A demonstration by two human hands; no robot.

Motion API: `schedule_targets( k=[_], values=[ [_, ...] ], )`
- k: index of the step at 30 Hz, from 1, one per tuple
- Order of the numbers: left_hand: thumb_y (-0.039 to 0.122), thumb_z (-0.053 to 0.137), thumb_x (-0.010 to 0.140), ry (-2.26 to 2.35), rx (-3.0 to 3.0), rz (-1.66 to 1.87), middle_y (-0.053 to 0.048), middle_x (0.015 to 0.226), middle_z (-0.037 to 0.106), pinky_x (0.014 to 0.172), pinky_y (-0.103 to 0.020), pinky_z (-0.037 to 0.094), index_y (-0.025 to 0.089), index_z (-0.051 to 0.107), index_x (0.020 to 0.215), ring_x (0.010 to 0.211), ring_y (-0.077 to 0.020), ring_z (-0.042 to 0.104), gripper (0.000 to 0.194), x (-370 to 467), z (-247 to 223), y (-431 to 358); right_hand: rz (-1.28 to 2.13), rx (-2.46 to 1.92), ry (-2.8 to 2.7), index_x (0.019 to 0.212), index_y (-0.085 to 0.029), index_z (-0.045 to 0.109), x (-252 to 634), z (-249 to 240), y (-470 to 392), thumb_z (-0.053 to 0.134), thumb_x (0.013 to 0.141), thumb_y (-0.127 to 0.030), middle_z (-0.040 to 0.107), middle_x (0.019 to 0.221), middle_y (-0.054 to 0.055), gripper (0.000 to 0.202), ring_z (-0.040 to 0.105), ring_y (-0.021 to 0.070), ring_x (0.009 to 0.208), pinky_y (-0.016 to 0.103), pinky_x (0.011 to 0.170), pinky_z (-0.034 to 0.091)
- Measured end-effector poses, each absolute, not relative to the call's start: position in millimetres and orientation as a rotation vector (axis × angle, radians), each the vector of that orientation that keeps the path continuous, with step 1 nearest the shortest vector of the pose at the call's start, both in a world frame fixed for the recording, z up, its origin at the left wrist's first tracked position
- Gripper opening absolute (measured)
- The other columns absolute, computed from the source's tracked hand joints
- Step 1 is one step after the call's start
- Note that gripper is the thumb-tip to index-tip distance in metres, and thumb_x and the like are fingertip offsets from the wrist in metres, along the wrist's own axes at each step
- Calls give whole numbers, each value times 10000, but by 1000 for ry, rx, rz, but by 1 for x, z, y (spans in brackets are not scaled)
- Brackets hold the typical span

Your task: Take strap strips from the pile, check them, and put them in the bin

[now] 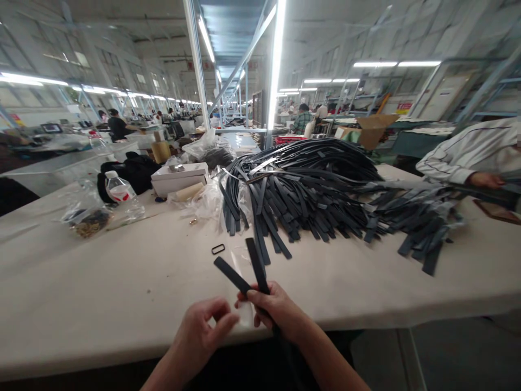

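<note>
Two ends of black strap (256, 266) rise from my right hand (277, 312), crossed in a V, with my thumb pressed on them. Their lower length hangs below that hand past the table edge. My left hand (203, 326) is just to the left, its fingers loosely curled and the thumb apart from them; nothing shows in it, and it is slightly blurred. Beyond the strap ends, a small black rectangular ring (218, 249) lies flat on the table. A large bundle of black straps (301, 190) lies behind, cut ends toward me.
At left on the table (101, 293) are a bag of small brassy parts (87, 222), a clear bottle (122, 193) and a white box (179, 179). More straps (419, 222) lie at right, near a co-worker's hand (486, 180). A metal frame (271, 81) stands behind.
</note>
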State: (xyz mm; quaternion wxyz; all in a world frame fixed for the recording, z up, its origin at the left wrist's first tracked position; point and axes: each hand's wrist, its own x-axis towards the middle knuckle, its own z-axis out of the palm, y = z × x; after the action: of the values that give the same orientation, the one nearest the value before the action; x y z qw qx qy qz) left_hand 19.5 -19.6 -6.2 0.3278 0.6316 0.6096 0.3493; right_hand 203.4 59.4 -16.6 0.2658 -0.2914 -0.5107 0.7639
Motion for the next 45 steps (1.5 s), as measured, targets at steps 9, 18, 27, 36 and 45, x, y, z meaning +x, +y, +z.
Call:
schedule_targets(
  k=[9,18,27,36,45],
  values=[
    [335,594,914,744,377,1159,-142,1179,690,799,-305,538,139,634,1174,976,-215,676,328,42,-25,38,2278,-623,-1045,884,-124,675,216,-29,58,725,792,-488,666,721,1,379,247,-26,309,181,461,491],
    [174,572,934,806,130,1394,-63,893,752,767,-253,551,137,694,929,810,-141,702,128,56,-28,64,2273,-659,-985,864,-132,719,239,-43,54,735,785,-497,634,670,-24,374,183,-31,304,188,454,477],
    [309,925,563,935,465,1440,-35,741,702,730,-228,516,121,710,735,731,-143,646,334,43,-26,56,1807,-1033,-1288,1068,-142,708,266,1,89,671,828,-528,295,432,-118,456,220,57,407,231,555,491],
    [363,882,634,986,641,1317,-1,644,620,656,-243,484,132,689,746,590,-107,546,321,38,-36,52,1761,-1022,-1568,845,-124,704,190,11,114,709,708,-510,430,440,-95,410,310,44,369,234,447,445],
    [339,859,665,968,613,1159,-12,682,621,627,-229,462,133,700,793,580,-106,538,290,52,-36,35,1556,-1128,-1671,816,-127,729,192,10,121,668,748,-376,524,504,-43,266,456,61,383,168,337,275]
  ],
)
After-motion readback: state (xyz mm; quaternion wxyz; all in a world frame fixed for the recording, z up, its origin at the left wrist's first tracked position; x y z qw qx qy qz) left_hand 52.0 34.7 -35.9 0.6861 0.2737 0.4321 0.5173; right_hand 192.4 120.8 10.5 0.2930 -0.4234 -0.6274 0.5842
